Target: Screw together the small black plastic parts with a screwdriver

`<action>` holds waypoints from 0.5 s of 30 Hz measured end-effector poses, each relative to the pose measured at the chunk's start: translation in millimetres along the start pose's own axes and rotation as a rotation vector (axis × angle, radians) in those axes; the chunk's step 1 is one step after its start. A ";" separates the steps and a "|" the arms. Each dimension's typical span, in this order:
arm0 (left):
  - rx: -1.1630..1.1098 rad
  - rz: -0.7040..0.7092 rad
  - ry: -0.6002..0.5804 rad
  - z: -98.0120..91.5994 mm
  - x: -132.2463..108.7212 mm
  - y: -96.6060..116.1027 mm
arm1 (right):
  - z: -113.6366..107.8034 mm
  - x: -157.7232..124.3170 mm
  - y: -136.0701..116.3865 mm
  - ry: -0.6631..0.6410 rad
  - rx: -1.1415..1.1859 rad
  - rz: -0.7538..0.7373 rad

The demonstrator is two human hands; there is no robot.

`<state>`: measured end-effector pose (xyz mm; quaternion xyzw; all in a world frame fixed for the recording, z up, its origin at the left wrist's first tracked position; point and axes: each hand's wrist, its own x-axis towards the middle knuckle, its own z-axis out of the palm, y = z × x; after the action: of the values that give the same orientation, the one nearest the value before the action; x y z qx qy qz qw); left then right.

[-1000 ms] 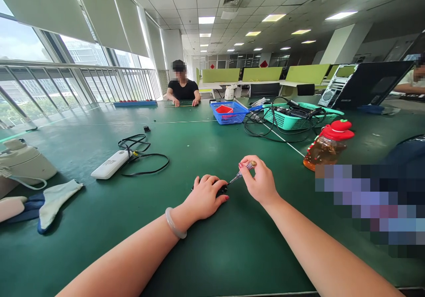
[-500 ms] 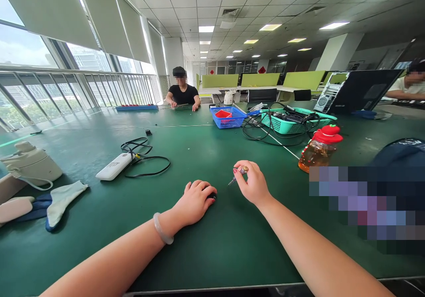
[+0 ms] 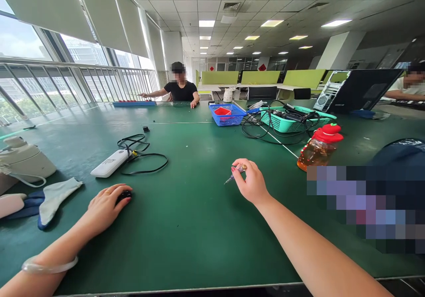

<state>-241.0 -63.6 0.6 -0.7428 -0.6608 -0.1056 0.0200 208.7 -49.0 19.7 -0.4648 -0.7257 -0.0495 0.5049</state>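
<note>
My left hand (image 3: 108, 205) is at the left of the green table, curled over a small dark rounded object (image 3: 125, 195). The palm and fingers hide most of that object, so its kind is unclear. A pale bracelet (image 3: 49, 266) circles the left wrist. Right of centre, my right hand (image 3: 250, 182) pinches a slim pointed tool (image 3: 229, 180), which looks like a small screwdriver with a clear purplish body and a gold-brown end. The tool's thin tip slants down to the left, near the tabletop; whether it touches cannot be made out.
Beyond my left hand lie a white power bank (image 3: 111, 163) and its black cable (image 3: 149, 172). A glove (image 3: 59, 199) and a beige bottle (image 3: 28, 162) are far left. A red-lidded bottle (image 3: 317, 151), a blue basket (image 3: 229, 119) and a green basket (image 3: 285, 125) stand right. A person (image 3: 181, 89) sits opposite.
My left hand has slid from the middle far to the left, with the dark object under it. My right hand has barely moved. The person opposite has stretched an arm toward the blue tray.
</note>
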 end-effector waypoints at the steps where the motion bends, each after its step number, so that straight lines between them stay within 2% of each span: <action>1: 0.004 -0.022 0.004 -1.4 -0.4 -8.9 | 0.2 0.0 -0.2 0.004 -0.001 -0.004; 4: 0.007 -0.072 0.021 -6.2 -1.0 -19.7 | 1.0 0.1 -0.9 0.006 -0.003 -0.007; 7: -0.024 -0.079 0.074 -14.3 -0.7 -14.8 | 1.4 -0.1 -1.2 0.004 -0.005 0.005; 9: -0.073 -0.105 0.159 -21.8 -1.1 -11.0 | 1.4 -0.4 -1.0 0.003 -0.007 0.021; 12: -0.175 -0.243 0.260 -31.2 -4.3 -13.0 | 1.4 -1.2 -0.3 0.001 -0.007 0.049; 15: -0.237 -0.343 0.269 -33.6 -8.2 -22.5 | 1.6 -1.7 0.5 0.002 0.006 0.068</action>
<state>-268.4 -74.5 29.4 -0.5963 -0.7515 -0.2822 0.0023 208.1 -48.9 17.4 -0.4876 -0.7092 -0.0305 0.5083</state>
